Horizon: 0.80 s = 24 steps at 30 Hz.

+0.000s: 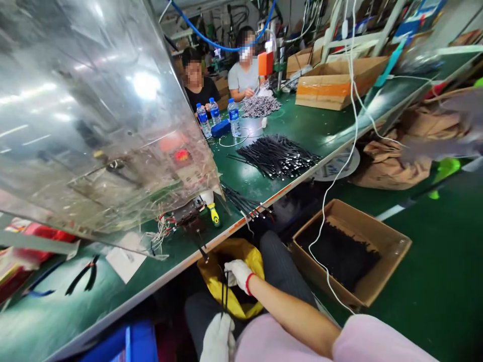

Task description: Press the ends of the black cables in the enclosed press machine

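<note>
Since I'm running this from a distance, I'm mostly watching the yellow bag (257, 257) in the lap area, because the handwork is right over it. My right hand (238, 275), in a white glove, is over the bag's mouth with finger and thumb pinched nearly shut on the upper ends of a couple of thin black strips (226, 291). The left hand (218, 338), gloved too, is on the near side of the bag, fingers bunched closed around the lower ends; the glove hides exactly how they grip. So the strips span from one hand to the other, over the near part of the bag. IMO the trick is a light pinch right by the ends, with the strips parallel and just taut enough not to bow. Squeeze too hard and I'd guess they could kink or cross, and thick glove tips probably make it easy to lose one. Past the bag, on the green table (113, 297), there's a big heap of similar black strips (279, 157), and right of the bag a cardboard box (392, 242) holds dark pieces. I'd watch the elbow near that box.
</note>
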Motion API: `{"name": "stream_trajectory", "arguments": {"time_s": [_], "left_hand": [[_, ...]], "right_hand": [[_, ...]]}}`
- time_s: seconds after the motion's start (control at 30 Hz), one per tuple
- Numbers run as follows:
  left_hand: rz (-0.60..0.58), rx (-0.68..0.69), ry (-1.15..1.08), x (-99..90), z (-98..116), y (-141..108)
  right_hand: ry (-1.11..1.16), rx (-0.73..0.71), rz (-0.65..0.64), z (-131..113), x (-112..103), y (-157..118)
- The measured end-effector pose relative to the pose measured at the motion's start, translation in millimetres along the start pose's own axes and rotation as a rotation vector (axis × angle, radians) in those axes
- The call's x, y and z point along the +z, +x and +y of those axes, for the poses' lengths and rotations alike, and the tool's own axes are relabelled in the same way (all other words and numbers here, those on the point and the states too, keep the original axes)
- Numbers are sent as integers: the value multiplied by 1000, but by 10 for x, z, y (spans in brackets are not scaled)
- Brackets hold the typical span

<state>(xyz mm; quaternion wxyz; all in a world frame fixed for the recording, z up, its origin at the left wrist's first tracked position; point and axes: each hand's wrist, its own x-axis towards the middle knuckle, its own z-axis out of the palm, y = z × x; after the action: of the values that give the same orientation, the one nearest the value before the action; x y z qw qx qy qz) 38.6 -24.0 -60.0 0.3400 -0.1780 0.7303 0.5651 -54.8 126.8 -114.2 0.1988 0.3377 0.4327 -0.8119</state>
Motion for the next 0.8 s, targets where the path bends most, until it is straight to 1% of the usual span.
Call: {"name": "stream_trajectory", "arguments": {"time_s": [0.07, 0.13, 0.23, 0.3, 0.37, 0.4, 0.5, 0.6, 0.7, 0.8], "left_hand": [[36, -47, 31, 79, 33, -34], [66, -66, 1, 138, 91, -84], [23, 26, -129, 164, 198, -178], [-11, 78, -165, 156, 261, -229], [-6, 72, -141, 149, 306, -253], [4, 64, -129, 148, 320, -257], [22, 49, -107, 151, 333, -261], [34, 41, -95, 147, 330, -291], [8, 49, -104, 145, 358, -355], [-12, 62, -86, 170, 416, -401]], "right_hand": [[24, 19, -22, -72, -51, -44], [57, 36, -97, -195, -130, -116], [107, 64, -250, -408, -257, -242], [149, 55, -361, -520, -310, -322], [173, 38, -428, -586, -321, -396], [172, 29, -431, -603, -313, -430], [101, -38, -366, -606, -275, -499], [-7, -161, -296, -572, -263, -487], [-75, -221, -188, -498, -279, -374], [-88, -204, -78, -375, -268, -196]]}}
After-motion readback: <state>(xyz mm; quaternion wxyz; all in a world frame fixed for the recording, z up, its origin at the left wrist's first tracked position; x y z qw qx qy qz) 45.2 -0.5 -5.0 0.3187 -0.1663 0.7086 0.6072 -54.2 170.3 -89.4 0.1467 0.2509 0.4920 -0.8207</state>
